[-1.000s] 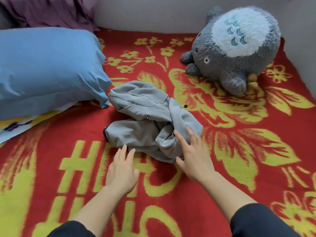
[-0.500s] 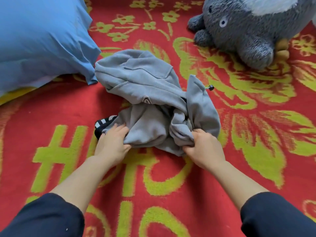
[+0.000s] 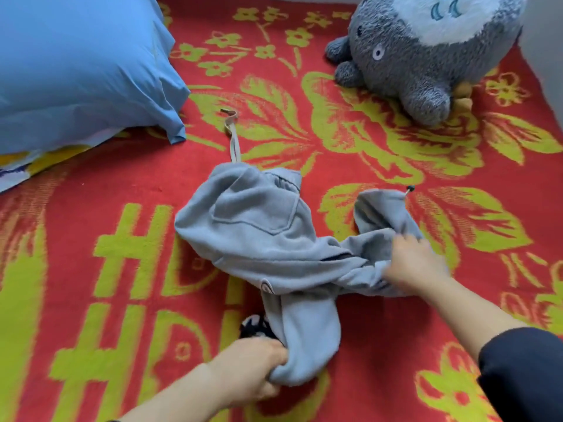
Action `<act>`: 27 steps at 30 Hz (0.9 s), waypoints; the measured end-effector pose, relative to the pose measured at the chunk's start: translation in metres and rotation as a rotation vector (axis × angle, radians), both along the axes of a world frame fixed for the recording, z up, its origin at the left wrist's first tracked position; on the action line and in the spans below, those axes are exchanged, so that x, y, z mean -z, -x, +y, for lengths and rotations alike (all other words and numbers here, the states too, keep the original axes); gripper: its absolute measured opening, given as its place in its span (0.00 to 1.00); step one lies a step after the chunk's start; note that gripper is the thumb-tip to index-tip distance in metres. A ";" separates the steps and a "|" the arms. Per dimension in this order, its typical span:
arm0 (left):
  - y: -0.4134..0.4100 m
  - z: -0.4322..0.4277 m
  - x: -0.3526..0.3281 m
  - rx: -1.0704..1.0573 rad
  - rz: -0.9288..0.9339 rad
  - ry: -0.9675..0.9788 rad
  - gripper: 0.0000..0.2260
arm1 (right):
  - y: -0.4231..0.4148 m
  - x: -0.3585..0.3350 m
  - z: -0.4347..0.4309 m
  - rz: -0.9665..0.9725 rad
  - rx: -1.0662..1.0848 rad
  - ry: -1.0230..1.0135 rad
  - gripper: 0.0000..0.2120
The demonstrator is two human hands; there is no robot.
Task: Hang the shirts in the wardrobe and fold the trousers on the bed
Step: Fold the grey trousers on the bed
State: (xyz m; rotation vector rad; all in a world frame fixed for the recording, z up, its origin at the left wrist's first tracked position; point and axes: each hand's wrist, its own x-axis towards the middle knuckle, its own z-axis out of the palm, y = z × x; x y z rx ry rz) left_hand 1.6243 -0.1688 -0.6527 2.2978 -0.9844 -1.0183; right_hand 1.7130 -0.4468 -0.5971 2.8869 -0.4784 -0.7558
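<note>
The left hand is curled round the end of one leg of the grey trousers, bunching the cloth. The right hand, blurred, grips the other leg where it crumples. The one pair of trousers lies spread between both hands on the bed, on its red and yellow cover. One drawstring trails out toward the one blue pillow. A bit of black-and-white cloth shows just beside the left hand. One grey plush toy sits well apart, far right.
</note>
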 end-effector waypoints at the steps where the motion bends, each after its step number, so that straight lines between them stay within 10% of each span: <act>1: 0.012 -0.006 -0.003 0.031 0.052 0.003 0.08 | -0.003 -0.002 0.013 -0.154 -0.014 -0.105 0.19; 4: 0.036 -0.008 -0.012 -0.082 0.256 0.007 0.10 | -0.002 -0.007 0.071 -0.381 -0.231 -0.516 0.21; 7: 0.029 0.015 -0.009 -0.496 0.437 0.110 0.12 | 0.018 0.007 0.114 0.013 -0.499 -0.450 0.30; 11: -0.003 0.059 0.000 -1.219 -0.001 0.056 0.02 | 0.046 0.029 0.128 0.066 -0.478 -0.394 0.15; 16: -0.053 0.094 0.008 -1.677 0.217 0.153 0.27 | 0.079 0.024 0.137 0.185 -0.425 -0.563 0.04; 21: -0.049 0.088 0.004 -1.661 0.614 0.252 0.50 | 0.105 -0.003 0.133 0.938 -0.224 -0.732 0.06; 23: -0.032 0.086 0.007 -1.513 0.609 0.184 0.37 | 0.107 -0.015 0.127 1.052 -0.132 -0.816 0.04; 25: -0.012 0.082 0.003 -1.377 0.635 0.250 0.13 | 0.097 -0.021 0.120 0.889 0.024 -0.939 0.06; 27: 0.001 0.086 0.000 -1.243 0.670 0.332 0.14 | 0.076 -0.016 0.117 0.453 0.180 -0.982 0.09</act>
